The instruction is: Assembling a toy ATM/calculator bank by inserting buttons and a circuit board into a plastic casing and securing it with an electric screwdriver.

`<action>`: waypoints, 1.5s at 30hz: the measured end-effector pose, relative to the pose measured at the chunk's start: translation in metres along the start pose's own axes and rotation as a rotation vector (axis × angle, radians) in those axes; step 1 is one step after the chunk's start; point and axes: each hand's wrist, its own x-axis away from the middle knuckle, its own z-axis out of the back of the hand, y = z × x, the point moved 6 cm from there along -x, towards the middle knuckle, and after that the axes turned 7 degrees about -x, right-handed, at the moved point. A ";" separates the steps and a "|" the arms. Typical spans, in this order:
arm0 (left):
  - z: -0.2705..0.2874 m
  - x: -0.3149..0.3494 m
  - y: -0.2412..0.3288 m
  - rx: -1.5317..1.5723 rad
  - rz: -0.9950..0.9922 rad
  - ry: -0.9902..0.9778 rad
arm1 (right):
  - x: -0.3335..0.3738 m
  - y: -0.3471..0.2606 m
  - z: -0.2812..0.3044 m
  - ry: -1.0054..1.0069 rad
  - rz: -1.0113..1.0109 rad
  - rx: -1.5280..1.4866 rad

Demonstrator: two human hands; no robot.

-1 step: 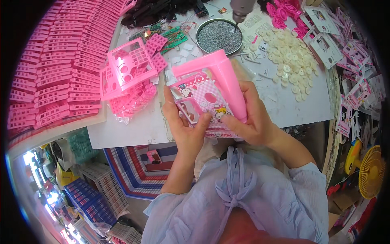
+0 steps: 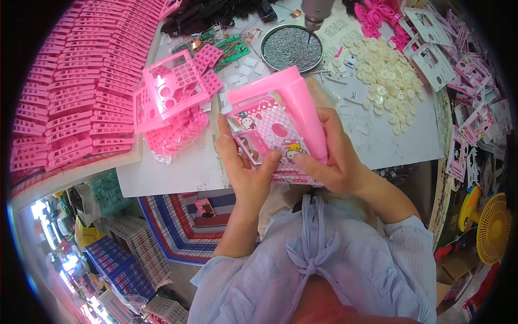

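Observation:
Both hands hold a pink plastic toy case (image 2: 305, 108) above the near edge of the white table, tilted to the left. On its upper face lies a printed panel (image 2: 270, 121) with cartoon figures, a pink checked pattern and cut-out openings. My left hand (image 2: 245, 167) grips the panel's left side, its thumb on the face and its fingers partly hidden underneath. Along the right side, my right hand (image 2: 337, 156) wraps round the case, thumb pressed on the panel near the yellow figure. Just beyond the case stands a round metal bowl (image 2: 264, 58) full of small screws.
A power screwdriver (image 2: 317, 12) hangs over the bowl. Cream discs (image 2: 386, 81) are heaped at right. Pink frames (image 2: 175, 86) lie at left beside tall stacks of pink parts (image 2: 75, 92). Green circuit boards (image 2: 232, 51) sit behind. A yellow fan (image 2: 493, 228) stands lower right.
The case has tilted very slightly in my hands, and the hanging screwdriver has swung a little to the left. My grip looks the same.

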 end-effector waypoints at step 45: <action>0.016 -0.013 -0.006 0.156 0.007 0.206 | 0.019 0.013 0.019 -0.005 -0.430 -0.665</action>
